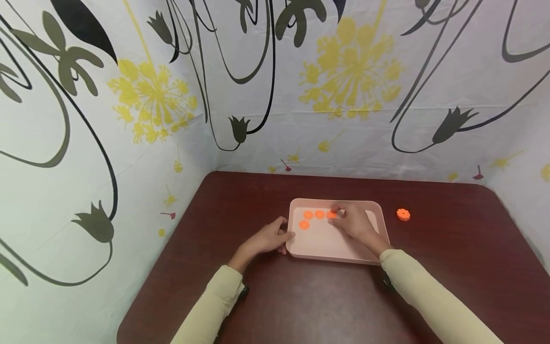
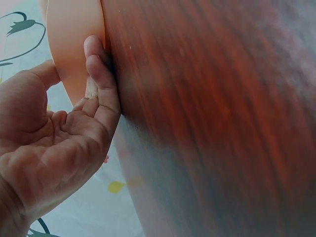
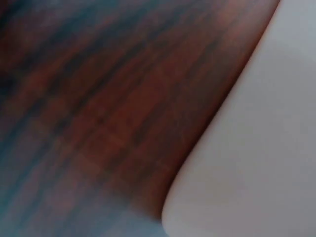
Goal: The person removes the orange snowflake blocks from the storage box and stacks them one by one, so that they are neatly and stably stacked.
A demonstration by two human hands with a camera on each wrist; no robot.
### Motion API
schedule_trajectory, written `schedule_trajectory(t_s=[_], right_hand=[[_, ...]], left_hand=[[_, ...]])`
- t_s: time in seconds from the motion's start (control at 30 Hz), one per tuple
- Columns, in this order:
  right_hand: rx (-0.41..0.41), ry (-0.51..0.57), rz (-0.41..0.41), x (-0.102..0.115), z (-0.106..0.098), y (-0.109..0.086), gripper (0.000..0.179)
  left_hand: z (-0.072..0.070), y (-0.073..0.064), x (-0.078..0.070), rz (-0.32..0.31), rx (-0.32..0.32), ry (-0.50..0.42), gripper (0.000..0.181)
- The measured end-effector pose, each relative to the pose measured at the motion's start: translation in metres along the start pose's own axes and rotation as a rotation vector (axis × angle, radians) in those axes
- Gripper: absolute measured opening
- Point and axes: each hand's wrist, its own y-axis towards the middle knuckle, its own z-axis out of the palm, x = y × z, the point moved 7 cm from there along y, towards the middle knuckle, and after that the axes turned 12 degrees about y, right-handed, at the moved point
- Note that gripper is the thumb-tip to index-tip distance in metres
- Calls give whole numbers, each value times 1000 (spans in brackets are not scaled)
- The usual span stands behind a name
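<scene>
A shallow pale pink tray (image 1: 331, 246) lies on the table, several flat orange flower-shaped discs (image 1: 320, 214) inside it near the upper left. My left hand (image 1: 268, 236) holds the tray's left edge. In the left wrist view, that hand (image 2: 64, 118) has its thumb on one side of the tray wall (image 2: 76, 29) and its fingers along the other. Over the tray, my right hand (image 1: 354, 222) pinches an orange disc (image 1: 331, 215) at the right end of the upper row, its fingertips partly covering it. The right hand does not show in the right wrist view.
A small pile of orange discs (image 1: 403, 214) sits on the dark brown table (image 1: 318, 296), right of the tray. White cloth with a flower print (image 1: 266, 95) hangs behind the table and at its left. The tray's side (image 3: 247, 173) fills much of the right wrist view.
</scene>
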Motion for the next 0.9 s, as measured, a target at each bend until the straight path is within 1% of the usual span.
schedule_trajectory(t_s=[0.1, 0.27, 0.43, 0.57, 0.73, 0.8, 0.9], right_hand=[[5, -1, 22, -3, 1, 1, 35], [17, 52, 68, -9, 2, 3, 37], [15, 94, 63, -10, 0, 3, 37], [9, 128, 46, -7, -3, 1, 34], [25, 153, 50, 1, -15, 0, 30], [16, 114, 50, 4, -24, -1, 30], [-8, 101, 34, 7, -42, -5, 31]], left_hand=[[0, 0, 0, -3, -1, -5, 49], [0, 0, 2, -14, -1, -12, 49], [0, 0, 1, -11, -3, -6, 49], [3, 1, 2, -5, 9, -11, 50], [3, 4, 2, 4, 16, -27, 51], [2, 4, 2, 3, 16, -37, 50], [2, 4, 2, -1, 18, -46, 50]])
